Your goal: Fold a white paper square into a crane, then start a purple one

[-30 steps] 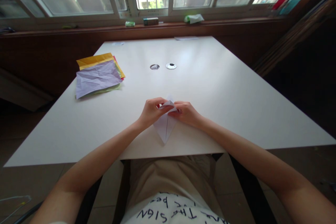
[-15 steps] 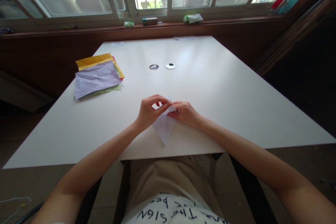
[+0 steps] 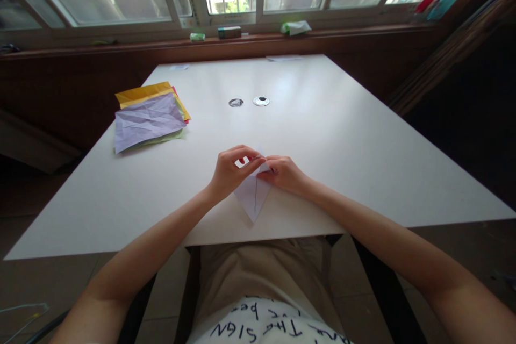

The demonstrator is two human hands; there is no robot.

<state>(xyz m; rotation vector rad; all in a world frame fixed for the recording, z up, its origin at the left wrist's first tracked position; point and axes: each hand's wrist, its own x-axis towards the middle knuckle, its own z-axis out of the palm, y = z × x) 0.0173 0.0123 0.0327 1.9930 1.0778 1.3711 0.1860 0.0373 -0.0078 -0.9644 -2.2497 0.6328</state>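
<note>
A folded sheet of white paper (image 3: 252, 198) lies near the front edge of the white table, its pointed end towards me and a crease line down its middle. My left hand (image 3: 236, 167) pinches the upper part of it between thumb and forefinger. From the other side, my right hand (image 3: 284, 172) grips the same upper part, its fingertips almost meeting those of the left. The fingers cover much of the paper's far end, so the folds there are partly hidden.
On the left of the table (image 3: 355, 150) lies a stack of coloured papers, a creased lilac sheet (image 3: 149, 118) over a yellow one (image 3: 143, 93). Further back are two round holes, one with a partly open cover (image 3: 261, 101). Small packets (image 3: 296, 27) rest on the windowsill.
</note>
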